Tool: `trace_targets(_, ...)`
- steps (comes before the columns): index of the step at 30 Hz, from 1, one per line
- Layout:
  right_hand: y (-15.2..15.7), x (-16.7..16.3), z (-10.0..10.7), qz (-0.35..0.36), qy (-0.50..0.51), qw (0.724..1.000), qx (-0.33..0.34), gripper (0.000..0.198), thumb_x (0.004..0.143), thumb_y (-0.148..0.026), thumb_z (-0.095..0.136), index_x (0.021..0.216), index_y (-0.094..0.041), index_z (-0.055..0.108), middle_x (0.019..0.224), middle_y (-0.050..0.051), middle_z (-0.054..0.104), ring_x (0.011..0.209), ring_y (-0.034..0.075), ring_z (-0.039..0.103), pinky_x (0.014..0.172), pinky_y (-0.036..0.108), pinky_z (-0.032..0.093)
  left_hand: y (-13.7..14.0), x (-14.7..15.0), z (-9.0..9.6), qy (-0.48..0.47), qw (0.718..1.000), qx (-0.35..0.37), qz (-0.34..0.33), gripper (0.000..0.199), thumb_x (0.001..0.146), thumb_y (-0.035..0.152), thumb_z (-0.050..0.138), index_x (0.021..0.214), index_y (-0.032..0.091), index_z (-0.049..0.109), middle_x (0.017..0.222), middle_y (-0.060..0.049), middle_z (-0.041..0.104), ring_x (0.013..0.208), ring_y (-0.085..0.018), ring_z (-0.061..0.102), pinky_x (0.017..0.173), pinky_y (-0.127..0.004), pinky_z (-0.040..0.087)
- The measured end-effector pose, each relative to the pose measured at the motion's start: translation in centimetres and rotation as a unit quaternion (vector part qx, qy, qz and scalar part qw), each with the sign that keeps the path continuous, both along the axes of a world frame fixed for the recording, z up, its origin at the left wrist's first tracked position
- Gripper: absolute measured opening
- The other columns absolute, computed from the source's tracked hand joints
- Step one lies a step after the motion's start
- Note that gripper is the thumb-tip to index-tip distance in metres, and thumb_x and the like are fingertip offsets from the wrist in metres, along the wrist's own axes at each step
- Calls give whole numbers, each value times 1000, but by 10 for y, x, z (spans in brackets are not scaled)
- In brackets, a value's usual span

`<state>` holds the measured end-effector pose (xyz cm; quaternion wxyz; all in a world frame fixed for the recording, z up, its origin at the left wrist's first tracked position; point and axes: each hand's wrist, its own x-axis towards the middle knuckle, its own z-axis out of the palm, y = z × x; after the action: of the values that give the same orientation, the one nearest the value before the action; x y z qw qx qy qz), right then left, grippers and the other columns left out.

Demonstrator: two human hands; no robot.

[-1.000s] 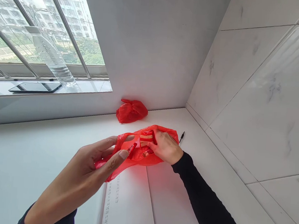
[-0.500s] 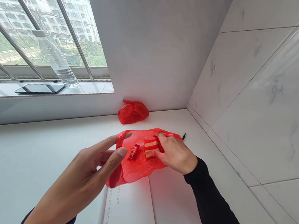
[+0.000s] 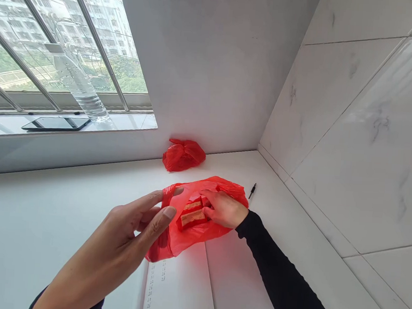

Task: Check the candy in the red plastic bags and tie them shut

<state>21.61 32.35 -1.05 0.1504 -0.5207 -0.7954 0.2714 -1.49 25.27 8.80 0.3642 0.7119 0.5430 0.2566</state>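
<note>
A thin red plastic bag (image 3: 189, 245) is held open above the white surface. My left hand (image 3: 129, 243) grips its left edge, with the index finger inside the rim and the thumb outside. Reaching into the bag from the right, my right hand (image 3: 226, 210) has its thumb and fingers at the right end of a red-wrapped snack packet with tan stripes (image 3: 192, 217). The fingertips are partly hidden behind the packet and the bag film. Whether it is one packet or two side by side, I cannot tell.
A second red bag (image 3: 183, 156), bunched up, lies by the wall. A black pen (image 3: 253, 190) rests to the right. Below the held bag is an open notebook (image 3: 178, 289) with handwritten numbers. A water bottle (image 3: 80, 87) and a tablet (image 3: 56, 124) are on the windowsill.
My right hand has moved left and deeper into the bag, and the striped packet has shifted left and down with it. The small printed packet no longer shows. My left hand stays put.
</note>
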Motion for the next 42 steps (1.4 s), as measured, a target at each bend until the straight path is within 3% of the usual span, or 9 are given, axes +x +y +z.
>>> trace_targets(5, 4, 9, -7, -39, -17, 999, 10, 53, 95, -16, 51, 148, -19, 50, 126, 11, 68, 121, 24, 61, 94, 32, 47, 1, 3, 1, 9, 1000, 8, -28, 31, 96, 55, 53, 109, 27, 58, 65, 4, 58, 59, -15, 54, 52, -24, 45)
trace_targets(8, 6, 9, -18, -75, -35, 997, 9, 62, 88, -11, 61, 149, -18, 47, 142, 15, 58, 130, 27, 56, 99, 35, 46, 1, 4, 0, 21, 998, 0, -52, 26, 98, 53, 51, 105, 28, 56, 75, 3, 64, 64, -14, 55, 56, -25, 47)
trace_targets(11, 7, 5, -26, -89, -46, 995, 2, 56, 83, -5, 64, 138, -15, 57, 137, 17, 61, 128, 29, 57, 100, 37, 47, 0, 3, -2, 25, 997, -7, -67, 22, 99, 49, 51, 107, 29, 53, 83, 3, 67, 65, -14, 54, 58, -25, 48)
trace_targets(17, 8, 0, -15, -80, -13, 996, 42, 25, 98, -16, 50, 118, -17, 64, 118, 12, 69, 112, 24, 63, 96, 34, 47, -3, 0, -1, 44, 997, 24, -65, 25, 99, 52, 47, 103, 28, 54, 74, 3, 58, 61, -14, 46, 51, -25, 41)
trace_targets(22, 10, 6, -14, -54, -1, 997, 49, 34, 93, -9, 50, 125, -18, 59, 121, 9, 66, 111, 20, 62, 95, 30, 45, -3, 2, 0, 43, 997, 30, -61, 28, 99, 53, 47, 100, 27, 56, 76, 2, 62, 59, -13, 47, 50, -25, 41)
trace_targets(25, 9, 13, -22, -40, -26, 999, 22, 31, 85, -3, 56, 110, -18, 65, 110, 8, 67, 103, 21, 62, 89, 30, 45, -2, 3, -1, 29, 997, 20, -69, 27, 99, 48, 48, 106, 25, 60, 75, 1, 65, 62, -14, 57, 54, -25, 47)
trace_targets(28, 8, 14, -29, -30, -49, 998, -2, 30, 79, -4, 64, 103, -21, 70, 115, 8, 65, 108, 25, 60, 89, 32, 45, -2, 4, -2, 21, 997, 20, -67, 28, 98, 43, 50, 110, 23, 65, 72, 0, 65, 62, -16, 62, 55, -26, 51)
trace_targets(36, 8, 6, -31, -51, -51, 997, -25, 22, 86, -9, 61, 104, -19, 69, 124, 10, 61, 107, 23, 62, 90, 33, 45, -2, 0, -2, 20, 998, 25, -59, 28, 97, 42, 53, 115, 25, 66, 73, 0, 67, 64, -16, 65, 56, -26, 53)
trace_targets(42, 5, 10, -22, -36, -17, 999, -10, 19, 90, -11, 57, 104, -20, 65, 117, 8, 65, 114, 24, 58, 89, 32, 44, -1, -1, -1, 23, 998, 33, -50, 29, 97, 44, 53, 115, 25, 66, 77, -1, 68, 64, -17, 63, 54, -25, 52)
